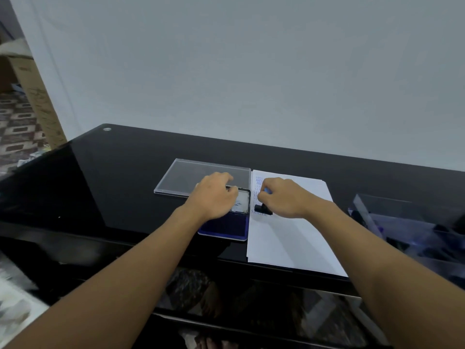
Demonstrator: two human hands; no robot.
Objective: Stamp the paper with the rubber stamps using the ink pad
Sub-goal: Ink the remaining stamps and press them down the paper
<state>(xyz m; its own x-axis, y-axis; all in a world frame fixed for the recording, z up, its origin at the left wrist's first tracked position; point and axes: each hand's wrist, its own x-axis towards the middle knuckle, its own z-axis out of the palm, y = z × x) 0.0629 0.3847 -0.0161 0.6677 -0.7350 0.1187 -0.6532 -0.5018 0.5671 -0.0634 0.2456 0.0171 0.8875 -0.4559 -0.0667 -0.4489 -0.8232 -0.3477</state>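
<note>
A white paper [289, 235] lies on the black glass table [113, 185], with several blue stamp prints down its left edge. My right hand [284, 200] grips a rubber stamp [263, 209] by its handle, and the stamp's black base presses on the paper under those prints. Left of the paper sits the ink pad [224, 229], its blue pad exposed and its shiny lid [243, 201] raised at the back. My left hand [214, 197] rests over the ink pad, fingers curled on the lid's upper edge.
A clear plastic cover [186, 175] lies flat behind the ink pad. A clear organiser box [415, 222] with dark items stands at the table's right end. A cardboard box [37, 96] leans beyond the left corner. The table's front edge runs just below the paper.
</note>
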